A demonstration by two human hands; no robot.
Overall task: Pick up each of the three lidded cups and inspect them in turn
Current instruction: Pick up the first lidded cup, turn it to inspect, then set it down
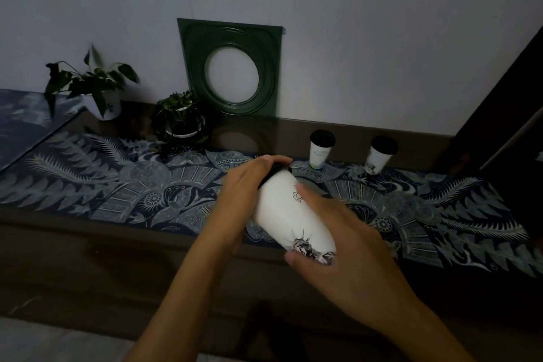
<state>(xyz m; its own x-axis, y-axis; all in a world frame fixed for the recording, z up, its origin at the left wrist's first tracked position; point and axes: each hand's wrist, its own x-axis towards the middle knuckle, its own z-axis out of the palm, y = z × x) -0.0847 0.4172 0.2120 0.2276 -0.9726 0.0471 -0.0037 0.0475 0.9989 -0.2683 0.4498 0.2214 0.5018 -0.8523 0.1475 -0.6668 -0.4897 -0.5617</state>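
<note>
A white paper cup (286, 211) with a black lid and a dark printed drawing near its base is held tilted above the table, lid pointing away from me. My left hand (245, 185) wraps round its lid end, fingers curled over the black lid. My right hand (338, 247) grips its base end, thumb under the bottom. Two more white cups with black lids stand upright at the back right of the table: one (320, 150) nearer the middle, the other (380, 156) to its right.
A dark table carries a blue patterned runner (147, 188). Two potted plants (97, 88) (180, 117) stand at the back left. A green square frame (232, 67) with a round opening leans on the wall. A dark panel (505, 103) rises at the right.
</note>
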